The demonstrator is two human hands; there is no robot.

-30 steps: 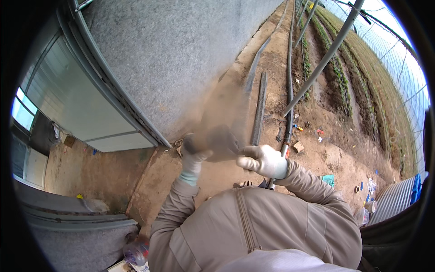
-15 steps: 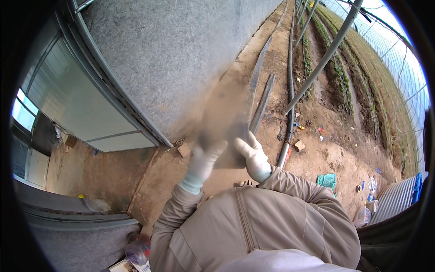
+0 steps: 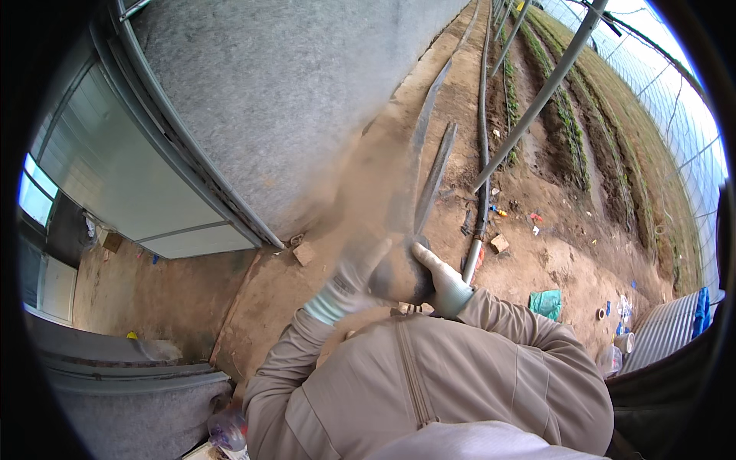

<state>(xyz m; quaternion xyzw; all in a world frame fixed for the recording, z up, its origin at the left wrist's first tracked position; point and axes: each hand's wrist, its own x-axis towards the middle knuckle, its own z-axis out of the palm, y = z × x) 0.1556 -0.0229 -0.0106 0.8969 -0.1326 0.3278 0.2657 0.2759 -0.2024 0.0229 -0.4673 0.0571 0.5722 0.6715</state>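
Between my hands, in front of my chest, is a dark, dusty thing. Its near end is rounded, its middle looks brown, and its far part fades into a blur, so I cannot tell its kind. My left hand, in a whitish glove with a pale green cuff, grips its left side and is smeared by motion. Along the right side lies the thumb of my gloved right hand, its other fingers hidden underneath. A brown haze like dust hangs beyond the thing.
Grey felt-like covering rises ahead left, beside a pale framed panel. Dark strips, a long pipe and a slanted metal pole are ahead right. Plant rows lie farther right. A green bag and litter lie on dirt.
The held thing has turned, showing a rounded near end and brown middle instead of a flat dark face. Both hands keep hold of it. My view has shifted slightly.
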